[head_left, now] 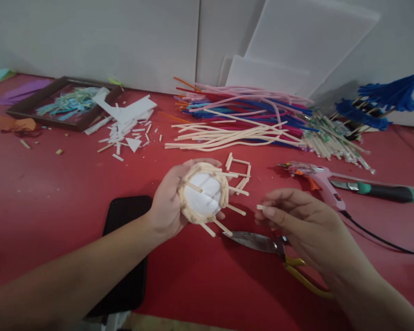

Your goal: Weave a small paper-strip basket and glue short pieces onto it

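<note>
My left hand (170, 197) is wrapped round a small round craft basket (203, 195) with a white base and a cream rim, from which several short cream sticks stick out. Pinched between the thumb and fingers of my right hand (293, 216) is a short cream stick piece (261, 207), a little to the right of the basket. Beyond the basket, more cut cream pieces (242, 162) lie on the red table. Scissors (258, 241) with yellow handles rest partly beneath my right hand and forearm.
A pink glue gun (326, 184) and a utility knife (376, 191) lie at right. Coloured pipe cleaners (234, 115) are piled at the back, beside wrapped sticks (331, 138). White scraps (131, 115) and a brown frame (79, 122) sit back left. A black phone (124, 257) lies under my left forearm.
</note>
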The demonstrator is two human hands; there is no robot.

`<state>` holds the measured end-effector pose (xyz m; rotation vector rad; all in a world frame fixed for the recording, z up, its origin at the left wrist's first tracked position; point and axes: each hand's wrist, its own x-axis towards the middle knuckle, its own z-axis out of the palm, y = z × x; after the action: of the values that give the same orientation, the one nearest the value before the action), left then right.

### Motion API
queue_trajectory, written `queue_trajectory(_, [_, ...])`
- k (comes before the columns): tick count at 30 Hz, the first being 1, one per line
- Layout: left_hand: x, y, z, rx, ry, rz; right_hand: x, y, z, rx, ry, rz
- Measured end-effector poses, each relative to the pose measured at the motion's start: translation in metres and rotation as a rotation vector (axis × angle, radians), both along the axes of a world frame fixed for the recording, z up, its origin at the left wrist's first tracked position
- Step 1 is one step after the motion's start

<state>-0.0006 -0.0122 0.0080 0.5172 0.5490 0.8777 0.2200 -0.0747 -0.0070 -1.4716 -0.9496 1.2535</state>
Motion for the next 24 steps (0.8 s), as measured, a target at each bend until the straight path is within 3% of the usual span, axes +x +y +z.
queue_trajectory(7, [0.003, 0.000, 0.005, -0.056, 0.033, 0.039, -0.006, -0.004, 0.001, 0.079, -0.154, 0.006])
queue_trajectory(11, [0.003, 0.000, 0.006, -0.060, 0.030, 0.044, -0.007, -0.005, 0.001, 0.041, -0.174, 0.058])
queue_trajectory(20, [0.001, 0.000, 0.000, -0.008, 0.007, 0.016, -0.005, -0.006, 0.000, -0.014, -0.019, 0.070])
queue_trajectory(24, [0.002, 0.000, 0.001, -0.021, 0.029, 0.032, 0.004, -0.009, -0.005, 0.024, -0.193, 0.042])
